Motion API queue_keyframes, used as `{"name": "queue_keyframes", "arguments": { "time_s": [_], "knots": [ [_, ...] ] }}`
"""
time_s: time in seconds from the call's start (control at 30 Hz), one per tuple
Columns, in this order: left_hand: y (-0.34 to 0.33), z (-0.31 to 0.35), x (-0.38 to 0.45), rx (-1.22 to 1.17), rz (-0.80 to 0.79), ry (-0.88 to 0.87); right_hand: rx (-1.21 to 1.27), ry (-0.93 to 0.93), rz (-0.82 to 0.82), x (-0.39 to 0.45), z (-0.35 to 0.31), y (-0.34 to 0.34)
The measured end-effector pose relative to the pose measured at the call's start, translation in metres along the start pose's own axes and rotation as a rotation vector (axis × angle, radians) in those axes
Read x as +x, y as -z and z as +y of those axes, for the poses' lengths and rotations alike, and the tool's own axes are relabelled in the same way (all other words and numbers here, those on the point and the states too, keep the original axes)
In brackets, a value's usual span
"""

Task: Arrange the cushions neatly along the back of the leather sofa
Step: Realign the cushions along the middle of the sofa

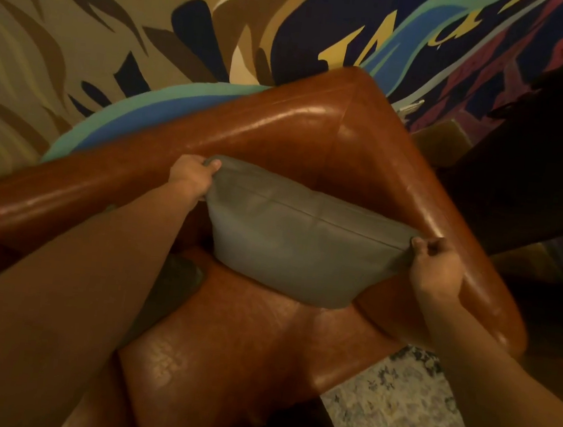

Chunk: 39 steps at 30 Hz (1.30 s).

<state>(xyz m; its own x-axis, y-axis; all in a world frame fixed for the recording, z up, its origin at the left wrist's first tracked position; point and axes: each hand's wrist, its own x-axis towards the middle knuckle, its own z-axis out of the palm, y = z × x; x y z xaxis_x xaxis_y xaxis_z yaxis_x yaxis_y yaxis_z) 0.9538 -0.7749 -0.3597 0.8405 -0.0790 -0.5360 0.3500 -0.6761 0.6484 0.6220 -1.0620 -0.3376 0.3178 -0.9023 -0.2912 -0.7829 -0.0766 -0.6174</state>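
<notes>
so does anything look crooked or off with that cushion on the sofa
Yes: the grey cushion sits skewed across the brown leather sofa's corner, not square to the backrest. The left hand and right hand pinch its top corners. No damage shows.

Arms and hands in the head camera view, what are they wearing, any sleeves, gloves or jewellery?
Both forearms are bare, with no sleeve in view. The left hand and right hand wear no gloves, and no rings, watch or bracelets are visible.
</notes>
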Motion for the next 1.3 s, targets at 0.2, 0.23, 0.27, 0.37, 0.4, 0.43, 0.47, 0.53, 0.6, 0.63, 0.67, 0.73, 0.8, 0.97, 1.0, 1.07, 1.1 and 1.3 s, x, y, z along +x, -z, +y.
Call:
{"name": "queue_keyframes", "arguments": {
  "time_s": [0.2, 0.23, 0.27, 0.37, 0.4, 0.43, 0.47, 0.53, 0.6, 0.63, 0.67, 0.73, 0.8, 0.97, 1.0, 1.07, 1.1, 1.3],
  "knots": [
    [0.015, 0.007, -0.01, 0.103, 0.072, -0.013, -0.077, -0.027, -0.067, -0.002, -0.009, 0.007],
    [0.016, 0.008, -0.011, 0.117, 0.076, -0.018, -0.101, -0.027, -0.054, -0.002, -0.009, 0.008],
    [0.02, 0.009, -0.014, 0.109, 0.074, -0.019, -0.115, -0.021, -0.035, -0.005, -0.01, 0.009],
    [0.02, 0.015, -0.018, 0.028, 0.056, -0.045, -0.119, -0.021, 0.04, -0.014, -0.007, 0.01],
    [0.019, 0.017, -0.02, 0.001, 0.057, -0.058, -0.101, -0.021, 0.05, -0.017, -0.005, 0.011],
    [0.016, 0.022, -0.019, -0.012, 0.059, -0.064, -0.082, -0.027, 0.06, -0.018, -0.005, 0.012],
    [0.013, 0.02, -0.02, -0.019, 0.066, -0.062, -0.081, -0.027, 0.06, -0.02, -0.001, 0.013],
    [0.011, 0.021, -0.021, 0.002, 0.083, -0.048, -0.08, -0.035, 0.026, -0.019, 0.002, 0.013],
    [0.007, 0.017, -0.022, 0.03, 0.096, -0.041, -0.098, -0.036, 0.002, -0.018, 0.006, 0.016],
    [0.008, 0.015, -0.022, 0.045, 0.105, -0.043, -0.11, -0.035, -0.009, -0.016, 0.006, 0.015],
    [0.008, 0.016, -0.025, 0.053, 0.106, -0.042, -0.114, -0.04, -0.02, -0.014, 0.007, 0.017],
    [0.011, 0.018, -0.028, 0.086, 0.108, -0.059, -0.14, -0.039, -0.047, -0.009, 0.007, 0.018],
    [0.019, 0.02, -0.037, 0.162, 0.097, -0.104, -0.182, -0.027, -0.064, -0.011, 0.004, 0.024],
    [0.04, 0.021, -0.068, 0.358, 0.11, -0.264, -0.266, 0.099, 0.055, -0.028, -0.006, 0.036],
    [0.047, 0.02, -0.076, 0.374, 0.11, -0.275, -0.31, 0.175, 0.085, -0.033, -0.009, 0.038],
    [0.058, 0.016, -0.092, 0.374, 0.121, -0.282, -0.386, 0.334, 0.113, -0.042, -0.014, 0.037],
    [0.067, 0.013, -0.101, 0.37, 0.12, -0.279, -0.414, 0.406, 0.103, -0.047, -0.022, 0.036],
    [0.112, -0.03, -0.163, 0.282, 0.194, -0.265, -0.403, 0.792, 0.015, -0.109, -0.079, 0.013]
  ]
}}
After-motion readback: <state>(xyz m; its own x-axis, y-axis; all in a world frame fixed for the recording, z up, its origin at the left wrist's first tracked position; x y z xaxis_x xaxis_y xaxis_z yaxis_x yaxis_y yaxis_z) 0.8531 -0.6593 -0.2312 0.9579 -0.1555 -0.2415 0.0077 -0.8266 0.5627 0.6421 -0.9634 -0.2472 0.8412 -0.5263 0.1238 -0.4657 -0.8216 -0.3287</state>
